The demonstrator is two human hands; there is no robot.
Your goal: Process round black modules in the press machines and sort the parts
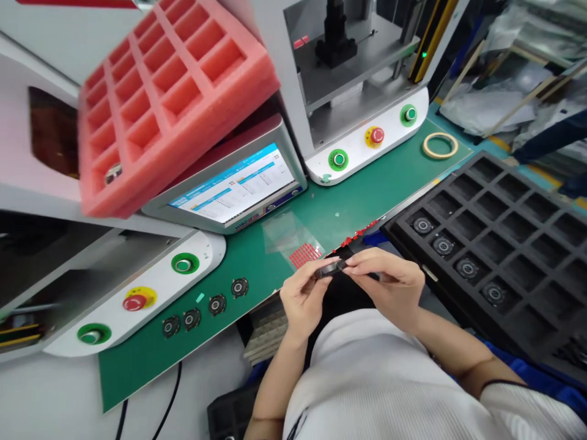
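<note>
My left hand (302, 296) and my right hand (389, 278) meet in front of my body, fingers closed on one small round black part (329, 269) held between them. Fingertips cover much of it, so its face is hidden. Just beyond it on the green bench (257, 256) lies a clear sheet with rows of small red stickers (305, 255). More red pieces (355, 235) stick along the bench's front edge. To the left, several round black parts with ringed centres (217, 304) lie in a loose row on the bench.
At right, a black foam tray (493, 244) holds several round parts in its pockets. A tape roll (440, 146) lies behind it. A pink foam tray (174, 91) rests above a screen (233, 183). Two machines with green buttons (339, 159) and red stop buttons (134, 302) line the back.
</note>
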